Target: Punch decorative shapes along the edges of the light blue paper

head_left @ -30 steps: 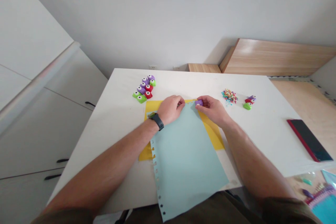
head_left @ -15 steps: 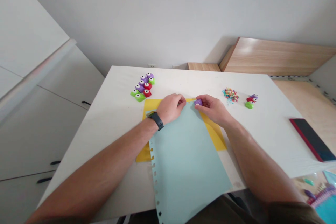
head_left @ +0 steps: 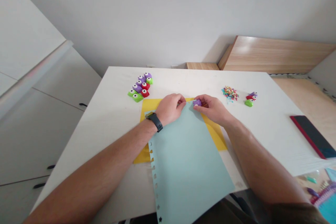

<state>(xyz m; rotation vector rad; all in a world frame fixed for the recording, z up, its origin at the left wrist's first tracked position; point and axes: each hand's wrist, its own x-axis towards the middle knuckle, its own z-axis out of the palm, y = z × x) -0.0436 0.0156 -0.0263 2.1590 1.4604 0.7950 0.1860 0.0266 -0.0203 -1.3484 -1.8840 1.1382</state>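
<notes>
My right hand (head_left: pixel 211 108) grips a small purple punch (head_left: pixel 196 103) at the far edge of a light blue sheet (head_left: pixel 187 157). Its fingers wrap around the punch's right side. My left hand (head_left: pixel 172 108), with a dark watch at the wrist, is closed at the same far edge, just left of the punch; its fingertips are pinched at the paper. Punched shapes run down the blue sheet's left edge, with a star near the bottom. Beneath it lies a yellow sheet (head_left: pixel 216 136), showing at both sides.
On the white table (head_left: pixel 110 112), several purple, red and green punches (head_left: pixel 144 85) stand at the back left. Colourful paper bits (head_left: pixel 230 93) are heaped at the right, near a few more punches (head_left: pixel 251 99). A dark, red-edged case (head_left: pixel 313 136) lies by the right edge.
The camera view has shifted slightly. Both hands keep nearly the same places at the paper's far edge, and the purple punch is still in my right hand.
</notes>
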